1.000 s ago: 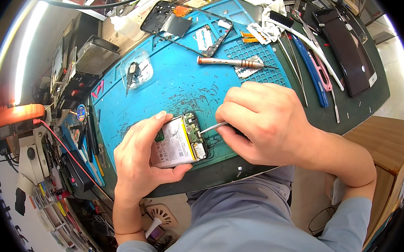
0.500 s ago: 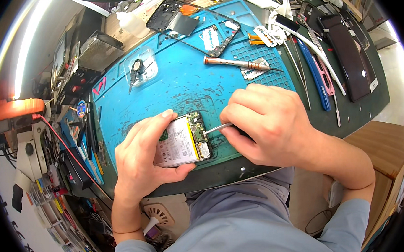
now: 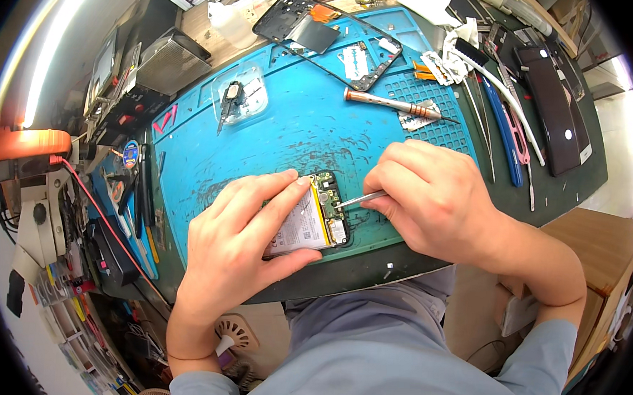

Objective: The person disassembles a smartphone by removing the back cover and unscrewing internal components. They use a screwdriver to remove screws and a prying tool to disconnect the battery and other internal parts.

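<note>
An opened phone [image 3: 302, 225] lies on the blue mat, its pale battery and the green circuit board [image 3: 331, 203] at its right end exposed. My left hand [image 3: 237, 238] grips it, fingers across the upper edge and battery, thumb along the near edge. Part of the battery is hidden under that hand. To the right, my right hand [image 3: 431, 196] pinches a slim metal tool [image 3: 363, 199]. Its narrow tip reaches the middle of the board; whether it touches a part is too small to tell.
Beyond the phone lie a clear dish [image 3: 252, 97] with a small part, a black phone frame [image 3: 279, 18] and a copper-coloured screwdriver [image 3: 386, 103]. A blue-handled tool [image 3: 504, 139] and a dark phone [image 3: 548, 102] are at right. Pliers [image 3: 140, 188] and an orange-topped device [image 3: 29, 147] stand left.
The whole view has shifted, with phone and hands now further right in it. My left fingers reach further over the battery, covering a green patch seen before. The tool tip stays at the board.
</note>
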